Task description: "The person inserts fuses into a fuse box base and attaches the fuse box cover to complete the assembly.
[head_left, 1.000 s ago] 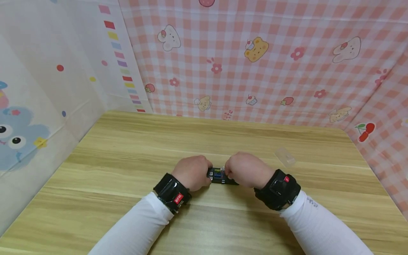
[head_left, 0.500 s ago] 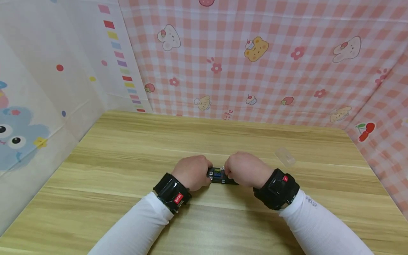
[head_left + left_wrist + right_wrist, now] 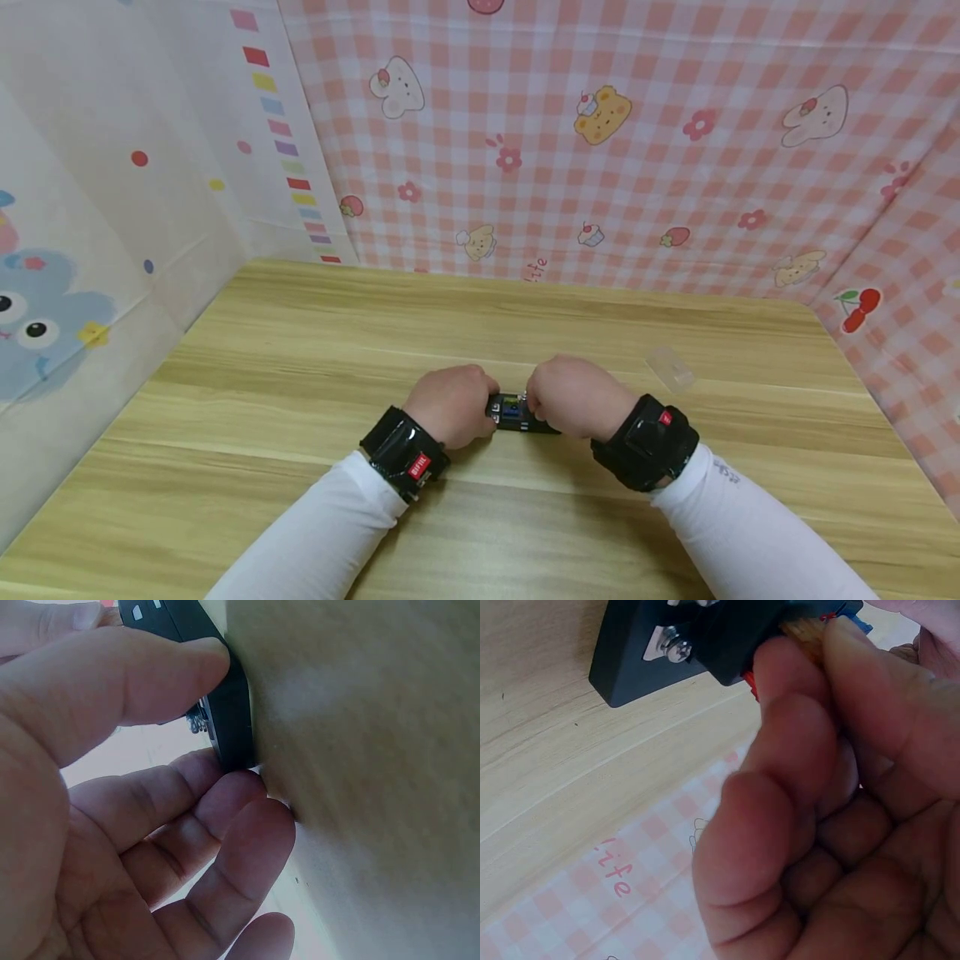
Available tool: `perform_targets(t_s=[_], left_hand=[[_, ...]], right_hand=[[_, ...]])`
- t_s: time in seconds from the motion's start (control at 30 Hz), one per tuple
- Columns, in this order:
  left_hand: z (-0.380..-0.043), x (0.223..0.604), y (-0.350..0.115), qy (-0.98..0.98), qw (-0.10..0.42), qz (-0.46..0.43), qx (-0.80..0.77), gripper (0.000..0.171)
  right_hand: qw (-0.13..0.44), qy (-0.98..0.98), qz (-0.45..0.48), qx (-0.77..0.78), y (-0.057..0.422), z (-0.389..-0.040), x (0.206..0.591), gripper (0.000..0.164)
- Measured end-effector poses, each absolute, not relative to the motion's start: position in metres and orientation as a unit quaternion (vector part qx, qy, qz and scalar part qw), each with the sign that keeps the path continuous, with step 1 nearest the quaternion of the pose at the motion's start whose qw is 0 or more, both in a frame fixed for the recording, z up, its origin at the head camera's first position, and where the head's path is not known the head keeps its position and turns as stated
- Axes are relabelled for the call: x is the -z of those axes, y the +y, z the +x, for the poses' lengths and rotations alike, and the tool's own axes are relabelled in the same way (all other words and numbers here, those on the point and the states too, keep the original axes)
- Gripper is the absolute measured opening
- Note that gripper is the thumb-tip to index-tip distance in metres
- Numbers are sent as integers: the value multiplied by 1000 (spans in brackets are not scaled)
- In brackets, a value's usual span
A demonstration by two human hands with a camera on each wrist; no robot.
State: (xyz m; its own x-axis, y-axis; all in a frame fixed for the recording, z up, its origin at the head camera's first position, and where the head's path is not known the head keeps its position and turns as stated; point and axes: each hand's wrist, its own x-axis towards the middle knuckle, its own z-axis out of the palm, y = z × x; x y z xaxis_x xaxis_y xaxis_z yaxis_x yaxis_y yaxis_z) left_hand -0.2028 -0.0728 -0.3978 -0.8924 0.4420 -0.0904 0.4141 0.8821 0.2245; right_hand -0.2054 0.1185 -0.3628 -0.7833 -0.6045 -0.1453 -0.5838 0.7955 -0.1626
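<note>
A small black module [image 3: 507, 423] with metal screw terminals and a blue and yellow part [image 3: 512, 408] lies on the wooden table between both hands. My left hand [image 3: 450, 406] holds its left end, thumb on one side and fingertips at the other, as the left wrist view shows. A coiled metal piece [image 3: 196, 721] peeks out beside that thumb. My right hand [image 3: 576, 398] bends over the module's right half. In the right wrist view its thumb and forefinger pinch a small ridged, brass-coloured piece [image 3: 804, 637] at the module; its kind is unclear. Red and blue bits show nearby.
A clear plastic piece [image 3: 670, 369] lies on the table [image 3: 300, 333] beyond my right hand. A pink checked cloth [image 3: 540, 150] hangs along the table's back edge, with a white patterned cloth [image 3: 180, 100] at the left.
My right hand and wrist have shifted slightly left. The left hand keeps its hold, and the module stays in place.
</note>
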Motion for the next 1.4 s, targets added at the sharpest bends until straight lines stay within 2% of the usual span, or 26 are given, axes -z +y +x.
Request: perform_targets(t_s=[0.73,1.17,1.4], left_hand=[[-202,398,-72,968,63,226,-90,18],[-203,398,-72,968,66,224,-92,18],[-203,399,-73,968,63,224,-91,18]], right_hand=[[68,946,-314,52,117,-203,365,22],[78,953,-286,66,117,-204,367,19],[64,951,-298,59,116,-202,366,21]])
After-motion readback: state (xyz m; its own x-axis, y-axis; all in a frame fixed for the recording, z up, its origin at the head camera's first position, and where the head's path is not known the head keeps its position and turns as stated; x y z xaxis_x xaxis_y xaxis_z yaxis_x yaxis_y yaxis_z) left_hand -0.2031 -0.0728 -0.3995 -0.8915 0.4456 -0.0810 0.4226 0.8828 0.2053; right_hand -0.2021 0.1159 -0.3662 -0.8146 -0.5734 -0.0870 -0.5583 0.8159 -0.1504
